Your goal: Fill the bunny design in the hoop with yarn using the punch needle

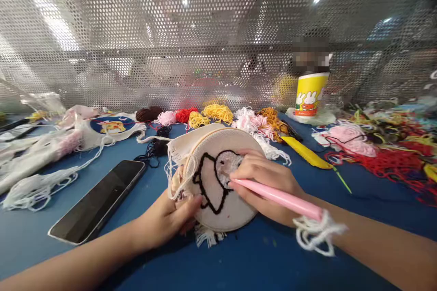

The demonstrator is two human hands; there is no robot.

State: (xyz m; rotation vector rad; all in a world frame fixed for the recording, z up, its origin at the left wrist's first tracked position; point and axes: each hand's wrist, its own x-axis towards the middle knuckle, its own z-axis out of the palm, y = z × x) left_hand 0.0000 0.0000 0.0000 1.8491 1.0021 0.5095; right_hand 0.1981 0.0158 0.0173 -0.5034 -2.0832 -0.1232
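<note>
i had the left hand (170,217) wrapped around the lower left edge of the embroidery hoop (218,177), thumb pressed on the cloth face, holding it tilted up off the blue table (239,263). the right hand (264,182) was closed around a pink punch needle (276,198), its tip set against the cloth just beside the grey-white filled patch inside the black outline stitched there. white yarn (316,234) hung in a loose bunch from the back end of the needle, lying over my right wrist. the hoop sat at the middle of the table, frayed cloth edges sticking out on its left and bottom. a dark phone (99,200) lay flat to the left, near the hoop but apart from it. behind the hoop ran a row of yarn bundles (218,112) in red, yellow, pink and orange. a yellow cutter (305,152) lay to the right, and a yellow cup (310,93) stood farther back by the mesh wall.
</note>
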